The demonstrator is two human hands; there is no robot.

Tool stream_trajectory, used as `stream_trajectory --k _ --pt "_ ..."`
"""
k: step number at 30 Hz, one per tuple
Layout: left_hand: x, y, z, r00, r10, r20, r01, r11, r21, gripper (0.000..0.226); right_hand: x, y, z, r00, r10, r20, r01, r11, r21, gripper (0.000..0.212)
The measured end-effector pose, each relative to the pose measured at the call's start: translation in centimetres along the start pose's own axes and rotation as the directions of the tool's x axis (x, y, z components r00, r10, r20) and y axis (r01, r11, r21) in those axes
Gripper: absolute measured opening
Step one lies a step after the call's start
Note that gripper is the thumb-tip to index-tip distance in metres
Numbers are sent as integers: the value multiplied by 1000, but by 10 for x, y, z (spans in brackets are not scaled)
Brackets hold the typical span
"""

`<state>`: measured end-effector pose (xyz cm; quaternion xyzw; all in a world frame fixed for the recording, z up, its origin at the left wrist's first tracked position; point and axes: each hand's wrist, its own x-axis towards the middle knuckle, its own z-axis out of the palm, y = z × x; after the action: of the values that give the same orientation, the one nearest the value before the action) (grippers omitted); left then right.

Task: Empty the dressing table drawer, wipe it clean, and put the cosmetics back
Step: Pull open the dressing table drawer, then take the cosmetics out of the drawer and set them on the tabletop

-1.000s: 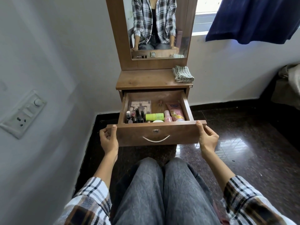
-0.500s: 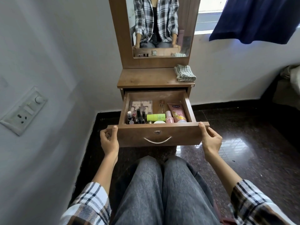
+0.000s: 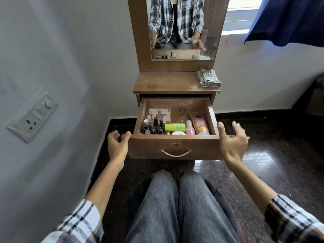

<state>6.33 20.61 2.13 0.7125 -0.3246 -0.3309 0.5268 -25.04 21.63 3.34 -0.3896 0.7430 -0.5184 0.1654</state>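
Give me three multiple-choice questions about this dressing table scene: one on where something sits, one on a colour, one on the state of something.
1. Where does the folded checked cloth lie?
A. inside the drawer
B. on the table top, right-hand end
C. on the floor

2. What colour is the round container lying on its side in the drawer?
A. lime green
B. dark blue
C. red

3. How is the drawer?
A. shut
B. pulled open, cosmetics inside
C. pulled open, empty

Answers:
1 B: the cloth rests on the table top below the mirror.
2 A: the container is lime green, beside a pink bottle.
3 B: the drawer stands out from the table with bottles and tubes in it; the left hand curls at its left corner, the right hand is spread by its right corner.
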Motion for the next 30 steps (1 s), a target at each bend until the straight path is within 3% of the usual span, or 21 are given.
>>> stream_trajectory --k 4,7,9,17,22,26,30 --pt "13 28 4 962 273 8 -273 957 103 42 4 -50 25 962 -253 107 251 968 29 58" --pt "28 44 17 898 418 139 -439 878 190 34 1 -82 54 888 -332 320 274 938 214 52" --pt "37 50 29 862 451 231 -500 831 244 31 0 -95 77 812 -369 451 288 927 239 50" --pt "58 47 45 775 424 469 -613 687 392 35 -6 -98 143 536 -459 708 512 844 160 22" --pt "58 40 43 771 355 528 -593 703 393 31 -5 -95 152 378 -359 853 548 830 107 25" --pt "47 37 45 730 337 594 -614 706 353 30 0 -98 147 361 -253 898 595 803 -12 26" --pt "41 37 49 726 252 640 -617 650 444 32 -1 -92 141 402 -203 893 636 763 -113 27"
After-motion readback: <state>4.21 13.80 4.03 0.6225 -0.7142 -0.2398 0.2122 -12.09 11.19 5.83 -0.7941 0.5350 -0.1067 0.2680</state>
